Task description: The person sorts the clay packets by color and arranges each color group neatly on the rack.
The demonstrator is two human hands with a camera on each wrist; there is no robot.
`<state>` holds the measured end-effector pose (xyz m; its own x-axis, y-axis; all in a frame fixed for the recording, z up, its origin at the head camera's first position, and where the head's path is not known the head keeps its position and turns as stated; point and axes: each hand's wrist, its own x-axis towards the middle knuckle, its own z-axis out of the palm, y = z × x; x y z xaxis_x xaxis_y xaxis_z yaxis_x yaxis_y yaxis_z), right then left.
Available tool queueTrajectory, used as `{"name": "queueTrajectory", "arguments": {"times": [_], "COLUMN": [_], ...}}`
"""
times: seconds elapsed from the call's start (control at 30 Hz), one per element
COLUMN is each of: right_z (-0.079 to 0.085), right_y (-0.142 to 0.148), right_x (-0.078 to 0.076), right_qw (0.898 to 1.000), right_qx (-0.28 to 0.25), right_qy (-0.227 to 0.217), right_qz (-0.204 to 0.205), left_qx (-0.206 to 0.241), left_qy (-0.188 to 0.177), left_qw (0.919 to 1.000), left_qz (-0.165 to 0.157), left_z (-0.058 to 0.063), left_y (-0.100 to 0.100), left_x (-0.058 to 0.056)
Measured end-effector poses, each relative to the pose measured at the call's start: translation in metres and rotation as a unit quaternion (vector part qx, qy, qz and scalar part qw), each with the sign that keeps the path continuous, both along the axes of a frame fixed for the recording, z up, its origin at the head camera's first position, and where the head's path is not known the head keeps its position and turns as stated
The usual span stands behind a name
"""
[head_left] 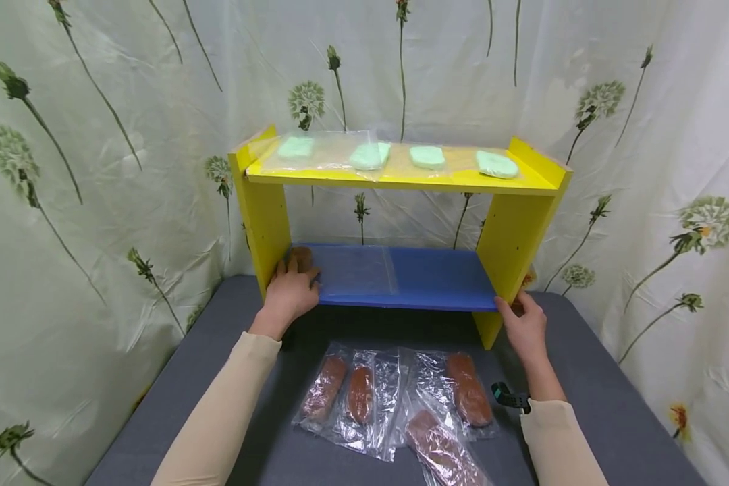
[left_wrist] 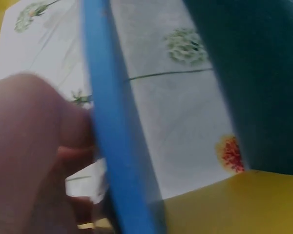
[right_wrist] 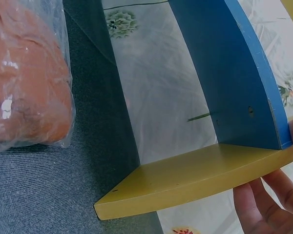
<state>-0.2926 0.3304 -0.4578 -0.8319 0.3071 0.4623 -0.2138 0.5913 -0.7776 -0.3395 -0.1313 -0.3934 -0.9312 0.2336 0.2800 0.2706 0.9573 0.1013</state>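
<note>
A small shelf unit has yellow side panels (head_left: 516, 229), a yellow top board (head_left: 401, 183) and a blue lower board (head_left: 443, 277). At the left end of the blue board, my left hand (head_left: 291, 293) holds a brown clay-like piece (head_left: 301, 258) in a clear zip bag (head_left: 355, 270); the fingers hide much of the piece. That bag spreads flat to the right over the board. My right hand (head_left: 525, 327) grips the right side panel by its front edge, thumb beside the blue board's corner and fingers (right_wrist: 249, 204) on the outer face.
Pale green bagged pieces (head_left: 427, 157) line the top board. In front of the unit, several brown pieces in clear bags (head_left: 360, 395) lie on the dark grey tabletop (head_left: 267, 432). A flower-printed curtain (head_left: 127, 169) hangs behind. A dark band (head_left: 510, 396) circles the right wrist.
</note>
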Motion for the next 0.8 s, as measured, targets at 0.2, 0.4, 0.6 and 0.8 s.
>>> {"name": "queueTrajectory", "arguments": {"times": [0.2, 0.4, 0.6, 0.8], "right_z": [0.000, 0.000, 0.000, -0.001], "right_y": [-0.001, -0.002, -0.001, -0.002], "right_x": [0.001, 0.001, 0.001, 0.001], "right_qw": [1.000, 1.000, 1.000, 1.000], "right_qx": [-0.004, -0.004, 0.002, 0.003], "right_qy": [0.001, 0.002, 0.000, -0.005], "right_qz": [0.002, 0.002, -0.004, -0.004], "left_qx": [0.003, 0.049, 0.090, 0.093], "left_qy": [0.201, 0.267, 0.249, 0.241], "left_qw": [0.9793, 0.9602, 0.9589, 0.9580], "left_qz": [-0.021, -0.066, -0.102, -0.124], "left_z": [-0.016, -0.008, 0.000, -0.006], "left_y": [-0.005, -0.009, -0.009, -0.012], "left_x": [-0.001, 0.010, 0.033, 0.052]}}
